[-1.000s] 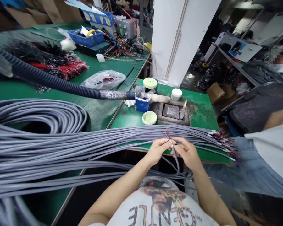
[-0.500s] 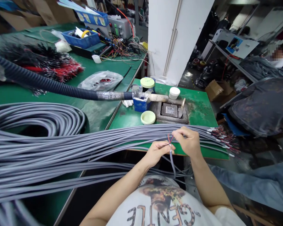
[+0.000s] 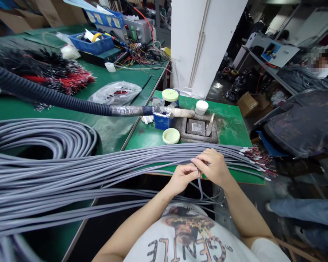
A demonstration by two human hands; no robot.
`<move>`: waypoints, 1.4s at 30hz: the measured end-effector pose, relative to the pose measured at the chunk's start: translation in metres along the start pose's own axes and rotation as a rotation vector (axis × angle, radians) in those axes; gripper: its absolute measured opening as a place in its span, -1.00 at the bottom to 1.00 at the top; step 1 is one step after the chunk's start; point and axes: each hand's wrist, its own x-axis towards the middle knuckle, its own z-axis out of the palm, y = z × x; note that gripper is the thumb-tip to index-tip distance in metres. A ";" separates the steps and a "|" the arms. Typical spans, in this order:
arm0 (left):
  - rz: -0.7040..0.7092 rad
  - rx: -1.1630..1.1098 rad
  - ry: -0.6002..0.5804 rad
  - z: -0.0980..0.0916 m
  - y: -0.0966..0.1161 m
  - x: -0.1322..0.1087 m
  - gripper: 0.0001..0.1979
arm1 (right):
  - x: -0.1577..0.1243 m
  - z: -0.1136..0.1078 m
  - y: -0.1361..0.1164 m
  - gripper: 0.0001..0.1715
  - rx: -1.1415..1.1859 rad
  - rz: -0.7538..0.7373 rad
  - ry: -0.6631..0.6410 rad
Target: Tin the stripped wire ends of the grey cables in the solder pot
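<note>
A grey cable bends up from below to my fingers, its thin coloured wires mostly hidden between them. Around its upper end my left hand is closed in a pinch. My right hand is closed too, thumb and forefinger on the wires just above the left fingertips. Behind both hands a thick bundle of grey cables runs across the bench. At the bundle's right end, stripped ends with red and dark wires fan out past the bench edge.
A solder pot with a spatula lies beyond the bundle. Near it are a fume hose, a pale green lid and a white tub. Coiled cable covers the left bench. A person sits at right.
My right hand has moved left and slightly down, closing in on my left hand. The wires that stood spread above my left fingers are now mostly covered.
</note>
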 end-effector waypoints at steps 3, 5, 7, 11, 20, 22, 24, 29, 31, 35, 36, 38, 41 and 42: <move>-0.002 -0.056 0.064 -0.002 0.001 -0.003 -0.79 | -0.001 0.000 0.002 -0.73 0.164 0.013 0.037; -0.042 -0.148 0.126 -0.004 0.003 -0.004 -0.77 | -0.005 0.003 0.005 -0.80 0.290 0.035 0.075; -0.086 -0.259 0.160 -0.005 0.005 -0.004 -0.72 | -0.010 0.008 0.010 -0.83 0.363 0.050 0.104; -0.131 -0.426 0.148 -0.010 0.007 -0.004 -0.66 | -0.024 0.016 0.021 -0.85 0.421 0.091 0.171; -0.156 -0.535 0.007 -0.014 0.002 -0.003 -0.68 | -0.025 0.009 0.011 -0.91 0.277 0.035 0.127; -0.152 -0.527 -0.006 -0.013 0.002 -0.004 -0.67 | -0.018 0.010 0.006 -0.93 0.242 0.038 0.100; -0.150 -0.510 -0.011 -0.013 0.001 -0.005 -0.65 | -0.011 0.012 0.002 -0.96 0.218 0.064 0.076; -0.138 -0.467 -0.026 -0.014 -0.002 -0.006 -0.66 | 0.006 0.021 -0.005 -0.92 0.173 0.121 0.037; -0.128 -0.448 -0.012 -0.014 -0.004 -0.006 -0.66 | 0.011 0.024 -0.007 -0.90 0.153 0.123 0.064; -0.113 -0.436 0.066 -0.013 -0.004 -0.004 -0.65 | 0.011 0.031 -0.005 -0.82 0.147 0.071 0.150; -0.120 -0.446 0.087 -0.014 -0.004 -0.003 -0.65 | 0.009 0.032 -0.003 -0.83 0.150 0.054 0.164; -0.142 -0.477 0.114 -0.015 -0.004 -0.002 -0.66 | 0.006 0.033 0.002 -0.87 0.155 0.032 0.184; -0.161 -0.536 0.131 -0.018 -0.002 -0.001 -0.67 | -0.001 0.032 0.010 -0.90 0.160 0.016 0.207; -0.163 -0.558 0.133 -0.019 -0.002 0.000 -0.68 | -0.004 0.030 0.013 -0.88 0.162 0.002 0.215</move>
